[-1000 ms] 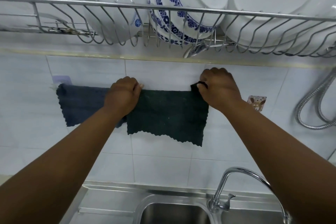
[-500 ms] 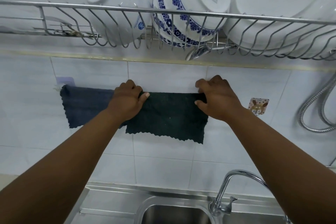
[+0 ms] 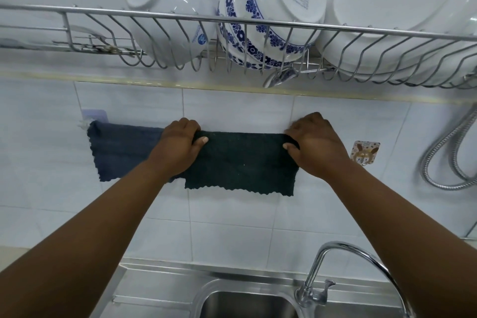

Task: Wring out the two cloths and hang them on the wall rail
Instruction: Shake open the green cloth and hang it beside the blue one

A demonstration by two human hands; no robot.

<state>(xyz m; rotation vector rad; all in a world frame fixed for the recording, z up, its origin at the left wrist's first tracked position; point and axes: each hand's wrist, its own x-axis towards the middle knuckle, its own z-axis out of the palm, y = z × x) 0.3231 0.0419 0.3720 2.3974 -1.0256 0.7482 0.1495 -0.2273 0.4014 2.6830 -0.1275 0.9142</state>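
Note:
A dark green cloth [image 3: 242,162] hangs flat against the white tiled wall, folded over a rail that the cloths hide. My left hand [image 3: 178,147] grips its top left corner, thumb on the front. My right hand [image 3: 313,144] grips its top right corner the same way. A dark blue cloth [image 3: 124,152] hangs to the left on the same line, its right edge tucked behind my left hand and the green cloth. A pale bracket [image 3: 94,115] of the rail shows at the blue cloth's upper left.
A wire dish rack [image 3: 258,22] hangs just above my hands, holding a white bowl [image 3: 165,8], a blue-patterned bowl [image 3: 271,8] and white plates [image 3: 400,8]. Below are a steel sink [image 3: 247,302] and tap [image 3: 335,266]. A sticker hook [image 3: 365,152] and metal hose [image 3: 449,160] are at right.
Both hands have pulled the green cloth's top edge straight and level. My right hand has moved from pinching a raised corner to gripping the flattened edge.

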